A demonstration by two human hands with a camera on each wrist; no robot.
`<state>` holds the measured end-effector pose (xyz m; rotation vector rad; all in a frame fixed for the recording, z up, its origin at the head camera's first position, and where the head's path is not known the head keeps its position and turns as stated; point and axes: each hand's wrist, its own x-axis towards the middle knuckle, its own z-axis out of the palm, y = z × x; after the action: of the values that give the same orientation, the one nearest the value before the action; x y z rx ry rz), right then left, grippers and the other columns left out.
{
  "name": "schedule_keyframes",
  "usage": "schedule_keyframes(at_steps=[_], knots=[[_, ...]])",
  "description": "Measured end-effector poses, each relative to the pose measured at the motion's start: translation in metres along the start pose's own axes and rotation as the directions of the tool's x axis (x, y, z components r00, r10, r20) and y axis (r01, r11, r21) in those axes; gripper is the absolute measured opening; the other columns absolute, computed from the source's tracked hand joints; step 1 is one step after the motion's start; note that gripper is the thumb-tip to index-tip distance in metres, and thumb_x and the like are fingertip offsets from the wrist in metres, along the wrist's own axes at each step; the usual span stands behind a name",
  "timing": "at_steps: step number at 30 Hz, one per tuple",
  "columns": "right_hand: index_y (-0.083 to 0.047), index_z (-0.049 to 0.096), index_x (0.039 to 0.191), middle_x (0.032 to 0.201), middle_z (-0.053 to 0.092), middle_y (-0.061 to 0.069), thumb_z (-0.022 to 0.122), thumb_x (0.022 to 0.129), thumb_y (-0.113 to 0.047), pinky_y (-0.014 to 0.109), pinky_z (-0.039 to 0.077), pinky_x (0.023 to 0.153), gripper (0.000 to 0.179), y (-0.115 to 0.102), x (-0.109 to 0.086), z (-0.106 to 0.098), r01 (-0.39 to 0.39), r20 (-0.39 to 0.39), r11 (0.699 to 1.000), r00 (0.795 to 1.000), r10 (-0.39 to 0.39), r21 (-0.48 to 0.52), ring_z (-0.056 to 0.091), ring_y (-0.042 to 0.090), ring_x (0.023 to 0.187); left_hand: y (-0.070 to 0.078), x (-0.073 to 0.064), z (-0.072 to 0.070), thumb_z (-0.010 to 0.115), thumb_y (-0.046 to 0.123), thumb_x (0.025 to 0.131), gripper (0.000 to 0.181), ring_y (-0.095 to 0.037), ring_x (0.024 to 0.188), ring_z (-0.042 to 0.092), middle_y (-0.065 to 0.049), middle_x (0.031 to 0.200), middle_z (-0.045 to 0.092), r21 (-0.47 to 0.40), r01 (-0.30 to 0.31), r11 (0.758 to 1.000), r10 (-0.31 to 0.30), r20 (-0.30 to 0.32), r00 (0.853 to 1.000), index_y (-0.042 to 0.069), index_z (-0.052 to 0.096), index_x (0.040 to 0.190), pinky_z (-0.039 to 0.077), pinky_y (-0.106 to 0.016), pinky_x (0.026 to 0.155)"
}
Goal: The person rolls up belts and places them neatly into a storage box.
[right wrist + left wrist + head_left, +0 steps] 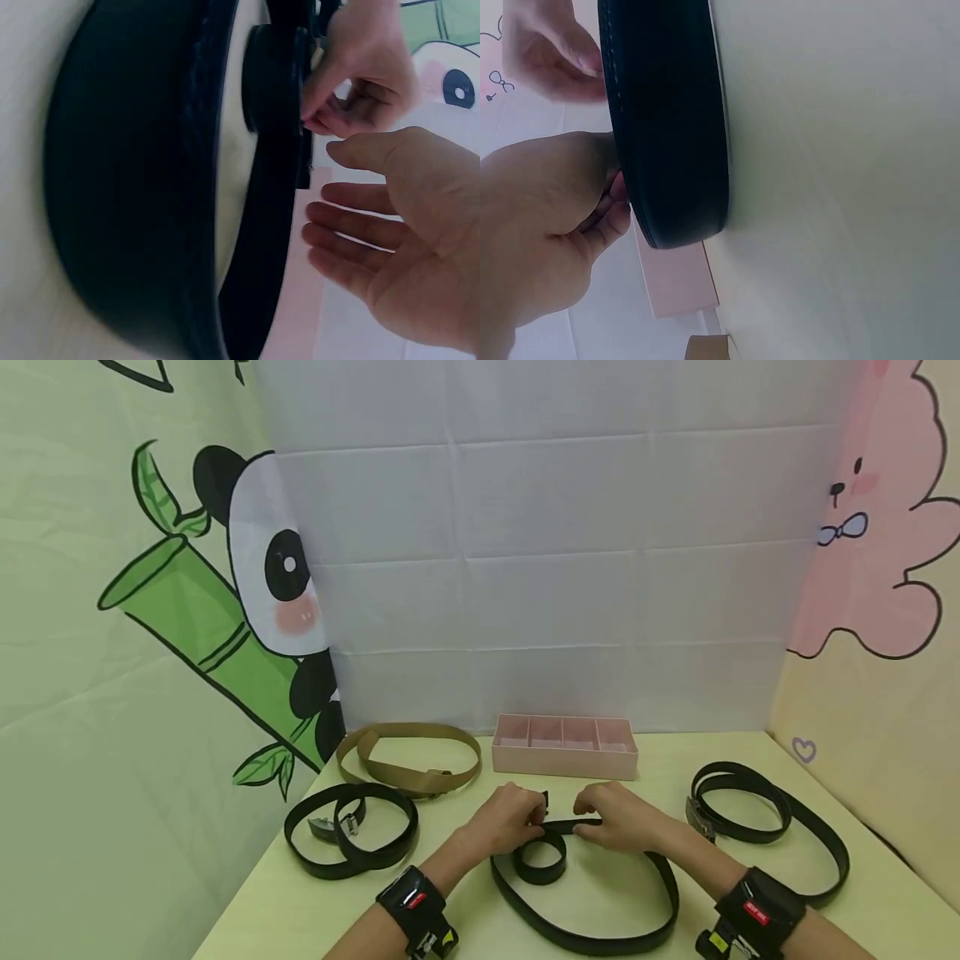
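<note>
Looks like you're only partway rolled: the black belt [596, 946] sits on the table [270, 918] before the pink box [565, 763], small coil formed, wide loop left. Your left hand [510, 817] seems to pinch the coil, contact's partly hidden; your right hand [621, 817] is loose, gripping nothing.

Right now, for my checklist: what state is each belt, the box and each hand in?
Middle black belt: partly rolled, rest looped
Left black belt: looped
Tan belt: looped
Right black belt: partly coiled
Pink box: upright, open-topped
Left hand: pinching the middle black belt
Right hand: fingers loosely extended
</note>
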<state>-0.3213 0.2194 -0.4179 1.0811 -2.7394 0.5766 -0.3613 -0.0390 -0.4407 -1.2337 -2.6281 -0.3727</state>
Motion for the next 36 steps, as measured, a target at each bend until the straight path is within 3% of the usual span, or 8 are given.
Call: schedule_keyframes(at_steps=[3,10,21,25,29,32,34,36], knots=[[-0.005,0.083,0.113,0.112,0.085,0.009,0.084,0.101,-0.019,0.040,0.065,0.091,0.018,0.001,0.010,0.009,0.024,0.010,0.999,1.000,-0.024,0.023,0.080,0.024,0.105,0.006,0.005,0.004,0.093,0.017,0.095,0.019,0.003,0.068,0.050,0.006,0.081,0.075,0.005,-0.016,1.000,0.016,-0.001,1.000,0.017,0.076,0.087,0.041,-0.014,0.064],[-0.013,0.082,0.092,0.083,0.078,-0.007,0.085,0.097,-0.012,0.021,0.052,0.069,0.006,0.003,0.018,0.020,-0.007,0.030,0.993,1.000,0.003,0.115,0.060,-0.005,0.073,0.011,0.012,0.009,0.095,0.017,0.093,0.020,0.003,0.068,0.048,0.004,0.081,0.077,0.000,-0.014,1.000,0.014,-0.019,1.000,0.017,0.077,0.085,0.037,-0.012,0.064],[-0.013,0.079,0.079,0.073,0.072,-0.008,0.083,0.092,-0.002,0.019,0.048,0.061,0.018,-0.001,0.021,0.025,-0.022,-0.019,0.997,1.000,0.023,0.075,0.053,-0.006,0.065,0.011,0.005,0.008,0.092,0.017,0.095,0.016,0.001,0.070,0.056,0.000,0.084,0.080,-0.064,-0.004,0.998,-0.001,-0.073,0.997,0.014,0.079,0.087,0.044,-0.015,0.067],[-0.013,0.078,0.078,0.071,0.071,-0.008,0.083,0.093,-0.002,0.018,0.046,0.060,0.018,-0.003,0.022,0.023,-0.001,-0.013,0.999,1.000,0.001,0.036,0.051,-0.006,0.064,0.010,-0.016,-0.003,0.090,0.021,0.096,0.016,-0.008,0.076,0.063,-0.003,0.088,0.078,-0.015,0.112,0.994,-0.113,-0.150,0.982,0.010,0.079,0.093,0.049,-0.021,0.068],[-0.014,0.078,0.077,0.069,0.069,-0.008,0.084,0.093,-0.004,0.018,0.045,0.059,0.019,-0.004,0.022,0.020,0.007,-0.014,1.000,1.000,-0.007,0.002,0.050,-0.005,0.063,0.012,-0.045,-0.017,0.091,0.025,0.091,0.030,-0.015,0.066,0.054,-0.001,0.076,0.061,0.015,0.333,0.943,-0.324,-0.195,0.926,0.009,0.068,0.083,0.043,-0.029,0.057],[-0.014,0.078,0.076,0.068,0.068,-0.009,0.084,0.093,-0.004,0.019,0.044,0.059,0.020,-0.005,0.022,0.019,0.006,-0.012,1.000,1.000,-0.006,-0.008,0.048,-0.005,0.062,0.011,-0.061,-0.023,0.089,0.025,0.087,0.048,-0.011,0.056,0.035,0.008,0.062,0.039,-0.030,0.431,0.902,-0.431,-0.120,0.894,0.015,0.050,0.063,0.031,-0.029,0.051],[-0.015,0.079,0.076,0.068,0.068,-0.009,0.084,0.093,-0.004,0.019,0.043,0.058,0.021,-0.006,0.022,0.019,0.007,-0.011,1.000,1.000,-0.007,-0.007,0.048,-0.005,0.062,0.008,-0.068,-0.023,0.086,0.020,0.085,0.058,-0.008,0.054,0.023,0.013,0.056,0.024,-0.069,0.438,0.897,-0.442,-0.066,0.895,0.020,0.037,0.054,0.024,-0.028,0.049],[-0.015,0.078,0.076,0.068,0.068,-0.010,0.085,0.093,-0.004,0.018,0.043,0.059,0.021,-0.007,0.022,0.019,0.011,-0.005,1.000,1.000,-0.011,-0.006,0.048,-0.006,0.062,0.005,-0.072,-0.022,0.082,0.013,0.083,0.064,-0.005,0.053,0.014,0.017,0.054,0.014,-0.098,0.417,0.903,-0.422,-0.031,0.906,0.024,0.029,0.049,0.019,-0.026,0.049]])
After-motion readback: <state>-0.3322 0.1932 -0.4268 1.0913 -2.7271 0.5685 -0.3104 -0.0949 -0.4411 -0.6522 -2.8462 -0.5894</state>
